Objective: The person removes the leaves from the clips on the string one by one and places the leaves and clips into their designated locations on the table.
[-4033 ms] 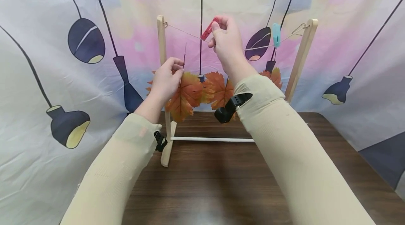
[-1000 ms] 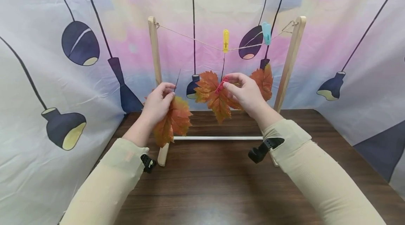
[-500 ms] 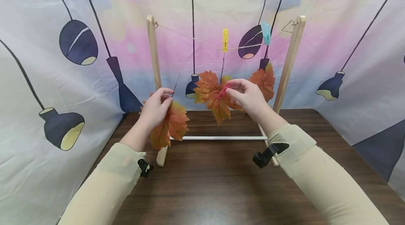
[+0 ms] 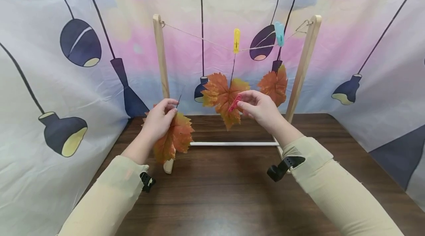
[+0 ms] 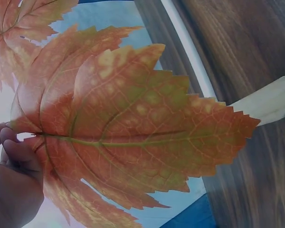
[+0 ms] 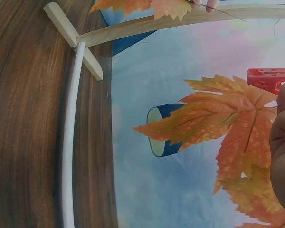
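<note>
My left hand (image 4: pixel 159 120) pinches an orange artificial maple leaf (image 4: pixel 176 134) by its thin dark stem, the blade hanging below the fingers. In the left wrist view the leaf (image 5: pixel 128 128) fills the middle, veins and toothed edge plain. Between the thumb and fingers of my right hand (image 4: pixel 260 108) is a red clothespin (image 4: pixel 235 103), tilted, in front of a second maple leaf (image 4: pixel 220 96). That leaf hangs by its stem from a yellow clothespin (image 4: pixel 236 40) on the string. Farther right a third leaf (image 4: pixel 273 86) hangs beneath a blue clothespin (image 4: pixel 279 34).
A string (image 4: pixel 196 37) sags between two wooden posts, the left post (image 4: pixel 160 55) and the right post (image 4: pixel 303 66). A white rod (image 4: pixel 232 143) joins them low down, above the brown table (image 4: pixel 219 191). A cloth printed with lamps (image 4: pixel 132 0) stands behind.
The right hand has come down from the string with the red clothespin, uncovering the yellow one. My left hand has lowered its leaf and moved left. Both hands keep their hold.
</note>
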Available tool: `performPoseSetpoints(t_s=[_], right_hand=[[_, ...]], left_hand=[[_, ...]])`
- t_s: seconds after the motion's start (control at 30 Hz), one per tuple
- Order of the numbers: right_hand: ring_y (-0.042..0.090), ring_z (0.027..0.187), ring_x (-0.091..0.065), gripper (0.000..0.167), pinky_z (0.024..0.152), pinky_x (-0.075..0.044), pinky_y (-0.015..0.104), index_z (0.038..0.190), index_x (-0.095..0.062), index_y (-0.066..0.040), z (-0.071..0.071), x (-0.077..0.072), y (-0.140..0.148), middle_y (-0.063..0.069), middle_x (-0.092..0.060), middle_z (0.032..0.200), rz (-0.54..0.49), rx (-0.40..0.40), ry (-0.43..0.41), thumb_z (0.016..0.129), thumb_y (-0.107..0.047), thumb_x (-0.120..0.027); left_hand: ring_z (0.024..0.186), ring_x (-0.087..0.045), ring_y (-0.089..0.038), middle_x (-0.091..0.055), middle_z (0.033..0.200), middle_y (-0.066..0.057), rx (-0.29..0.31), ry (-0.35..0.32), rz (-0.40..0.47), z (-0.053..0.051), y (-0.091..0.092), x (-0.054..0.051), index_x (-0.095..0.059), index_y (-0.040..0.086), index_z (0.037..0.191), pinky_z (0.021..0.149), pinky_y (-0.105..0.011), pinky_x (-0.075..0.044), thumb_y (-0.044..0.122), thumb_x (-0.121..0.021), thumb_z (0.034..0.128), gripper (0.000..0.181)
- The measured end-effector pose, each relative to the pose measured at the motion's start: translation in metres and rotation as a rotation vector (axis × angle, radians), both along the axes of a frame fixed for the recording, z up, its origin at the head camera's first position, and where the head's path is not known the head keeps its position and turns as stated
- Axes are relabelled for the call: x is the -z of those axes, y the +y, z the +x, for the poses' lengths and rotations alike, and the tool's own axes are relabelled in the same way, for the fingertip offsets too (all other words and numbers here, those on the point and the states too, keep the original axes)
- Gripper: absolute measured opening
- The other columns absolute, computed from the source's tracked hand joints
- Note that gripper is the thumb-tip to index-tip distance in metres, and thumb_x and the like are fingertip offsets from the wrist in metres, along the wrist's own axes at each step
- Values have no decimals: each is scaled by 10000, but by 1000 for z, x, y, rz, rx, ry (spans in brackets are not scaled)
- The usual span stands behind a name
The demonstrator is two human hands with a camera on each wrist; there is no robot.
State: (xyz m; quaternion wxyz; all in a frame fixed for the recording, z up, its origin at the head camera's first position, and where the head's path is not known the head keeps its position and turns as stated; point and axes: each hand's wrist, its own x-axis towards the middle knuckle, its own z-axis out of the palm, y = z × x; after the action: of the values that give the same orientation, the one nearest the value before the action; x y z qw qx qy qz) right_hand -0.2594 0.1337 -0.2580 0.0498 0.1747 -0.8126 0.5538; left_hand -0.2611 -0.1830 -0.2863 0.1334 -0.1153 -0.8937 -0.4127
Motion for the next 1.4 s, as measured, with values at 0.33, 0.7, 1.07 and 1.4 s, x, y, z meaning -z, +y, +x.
performPoseSetpoints(t_s=[0.33,0.7,1.07,1.4], right_hand=[[297,808,-605,369,678,-489,321,1215,-577,-123,3,13,1,74,-616,1029,42,-20,-28,895,-293,-649],[319,838,-610,372,693,-480,336,1218,-575,-131,2,25,9,103,-608,1049,41,-23,-50,899,-312,-640],[197,711,-625,358,585,-465,264,1216,-570,-77,4,37,15,81,-608,1031,-26,0,-56,902,-231,-644],[211,737,-621,376,582,-464,259,1224,-555,-79,6,47,26,90,-599,1077,14,5,-84,904,-257,-641]], left_hand=[[1039,-532,-285,-566,1140,-104,-26,12,-18,4,-9,9,-512,142,1262,876,-471,-419,175,-461,996,273],[1088,-524,-317,-560,1183,-152,-33,4,-31,9,-19,17,-505,116,1267,899,-488,-413,164,-451,1000,276],[1082,-540,-334,-583,1167,-173,-44,13,-66,13,-25,24,-503,112,1293,889,-501,-415,147,-460,996,303],[1018,-558,-337,-597,1092,-174,-44,50,-146,15,-30,28,-535,88,1269,850,-499,-423,123,-467,990,289]])
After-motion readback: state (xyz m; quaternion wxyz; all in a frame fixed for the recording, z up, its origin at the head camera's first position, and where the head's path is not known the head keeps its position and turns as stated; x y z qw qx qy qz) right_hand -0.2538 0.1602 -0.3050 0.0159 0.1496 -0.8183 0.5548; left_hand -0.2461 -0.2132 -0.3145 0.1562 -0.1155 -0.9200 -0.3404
